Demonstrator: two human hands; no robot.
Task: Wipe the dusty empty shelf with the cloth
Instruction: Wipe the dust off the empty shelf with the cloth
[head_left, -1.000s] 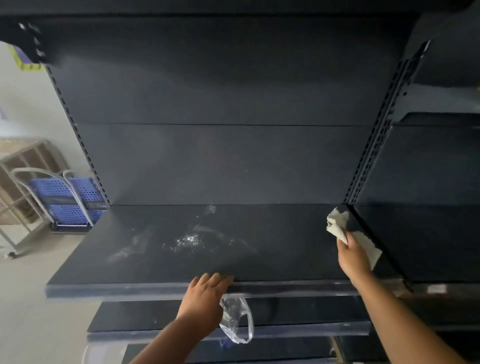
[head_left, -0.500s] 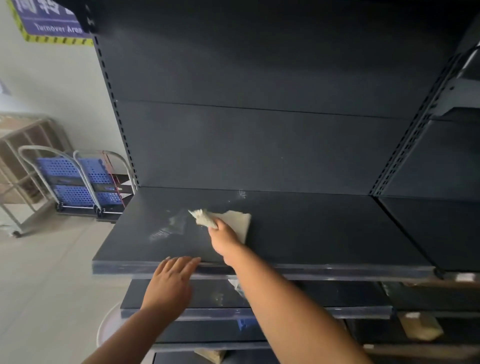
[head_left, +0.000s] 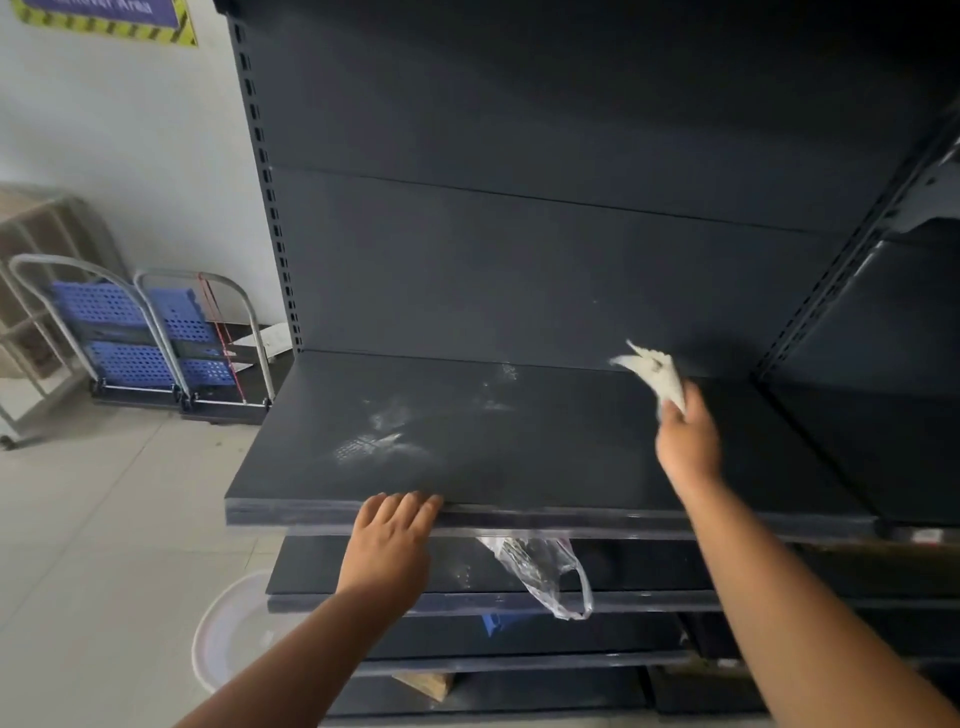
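The dark grey shelf (head_left: 545, 457) runs across the middle, bare apart from white dust smears left of centre. My right hand (head_left: 688, 441) is over its right half, shut on a crumpled white cloth (head_left: 657, 374). The cloth sticks up from my fingers near the back panel and looks lifted off the surface. My left hand (head_left: 395, 540) lies flat on the shelf's front edge left of centre, fingers spread, holding nothing.
A clear plastic bag (head_left: 545, 571) hangs below the shelf's front edge over the lower shelves. A white basin (head_left: 234, 629) sits on the floor at lower left. Two folded blue trolleys (head_left: 150, 338) lean by the wall. A perforated upright (head_left: 810, 322) bounds the shelf on the right.
My right hand swept the cloth from the shelf's right end to left of centre, then back to the right half. The dust patch is smaller. My left hand stayed on the front edge.
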